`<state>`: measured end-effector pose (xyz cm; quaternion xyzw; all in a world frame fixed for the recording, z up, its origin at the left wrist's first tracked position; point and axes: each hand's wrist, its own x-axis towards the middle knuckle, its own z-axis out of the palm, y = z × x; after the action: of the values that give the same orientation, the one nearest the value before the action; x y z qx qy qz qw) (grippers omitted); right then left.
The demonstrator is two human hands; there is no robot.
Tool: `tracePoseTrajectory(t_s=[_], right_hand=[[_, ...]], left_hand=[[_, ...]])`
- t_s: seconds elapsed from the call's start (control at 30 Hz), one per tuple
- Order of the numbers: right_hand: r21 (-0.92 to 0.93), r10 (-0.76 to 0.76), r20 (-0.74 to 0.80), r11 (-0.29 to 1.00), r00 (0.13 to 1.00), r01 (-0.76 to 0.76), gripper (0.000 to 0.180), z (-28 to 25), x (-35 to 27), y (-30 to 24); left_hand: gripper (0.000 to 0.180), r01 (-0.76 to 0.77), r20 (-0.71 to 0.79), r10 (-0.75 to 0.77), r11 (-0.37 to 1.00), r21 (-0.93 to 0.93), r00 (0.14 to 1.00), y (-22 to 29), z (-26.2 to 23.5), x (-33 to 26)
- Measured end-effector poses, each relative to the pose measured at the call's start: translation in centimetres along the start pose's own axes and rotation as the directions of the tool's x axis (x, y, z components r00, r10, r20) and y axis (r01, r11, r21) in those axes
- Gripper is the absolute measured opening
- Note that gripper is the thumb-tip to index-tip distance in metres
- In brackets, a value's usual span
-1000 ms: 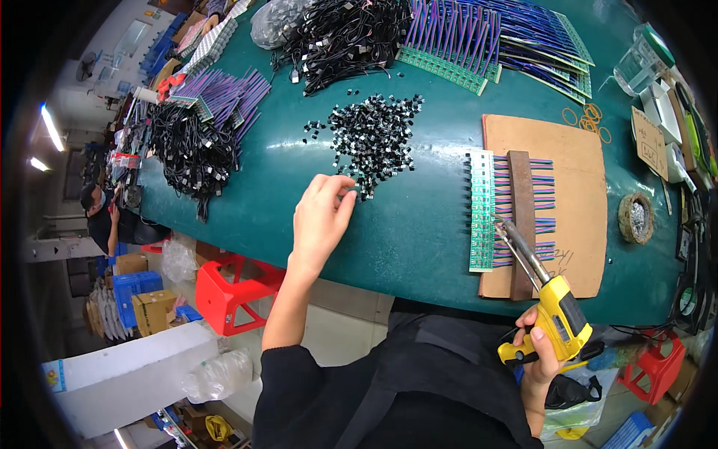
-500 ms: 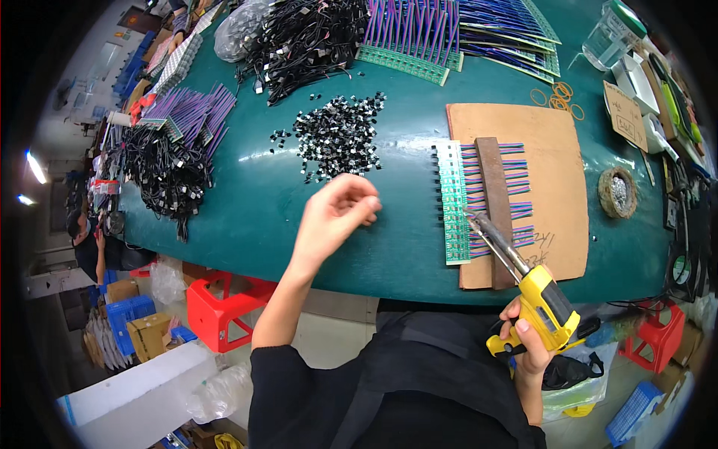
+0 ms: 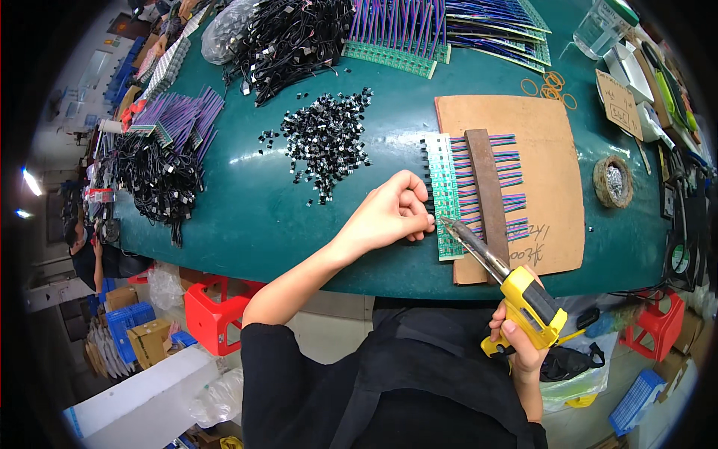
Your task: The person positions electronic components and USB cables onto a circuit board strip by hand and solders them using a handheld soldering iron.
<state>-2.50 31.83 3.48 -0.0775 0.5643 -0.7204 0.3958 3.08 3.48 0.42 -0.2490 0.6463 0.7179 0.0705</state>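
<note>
My right hand (image 3: 519,343) grips a yellow and black soldering gun (image 3: 532,307). Its metal tip meets the green circuit board strip (image 3: 444,187) near the left edge's lower part. Beside that tip, my left hand (image 3: 395,213) has thumb and fingers pinched at the strip's left edge; what they hold is hidden. Small black connectors stick out along that edge above my fingers. Purple, blue and dark wires (image 3: 511,174) run right from the strip beneath a brown bar (image 3: 486,187), on a cardboard sheet (image 3: 553,172). Left of the strip lies a heap of small black connectors (image 3: 329,138).
Black cables (image 3: 292,45) and wired green boards (image 3: 393,56) lie at the back. Another wire bundle (image 3: 161,165) sits left. To the right are rubber bands (image 3: 552,88), a round dish (image 3: 613,183) and a lidded jar (image 3: 598,30). A red stool (image 3: 213,318) stands below the table's edge.
My left hand has moved right, from near the connector heap to the strip's left edge. The soldering gun's tip has shifted left on the strip, close to my left fingers.
</note>
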Motion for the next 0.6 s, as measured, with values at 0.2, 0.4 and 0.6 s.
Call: tracePoseTrajectory(t_s=[0.2,0.4,0.6], right_hand=[[-0.043,0.032,0.006,0.999,0.999,-0.031,0.066,0.05,0.02,-0.32],[-0.067,0.003,-0.01,0.998,1.0,-0.004,0.066,0.21,-0.12,0.04],[-0.037,0.029,-0.025,0.999,0.999,-0.03,0.066,-0.08,-0.38,-0.03]], left_hand=[[0.028,0.02,0.011,-0.02,1.0,0.022,1.0,0.09,-0.01,0.19],[0.029,0.021,-0.002,-0.021,1.0,0.011,1.0,0.11,0.1,0.18],[0.028,0.005,0.0,-0.005,1.0,0.02,1.0,-0.05,0.09,0.29]])
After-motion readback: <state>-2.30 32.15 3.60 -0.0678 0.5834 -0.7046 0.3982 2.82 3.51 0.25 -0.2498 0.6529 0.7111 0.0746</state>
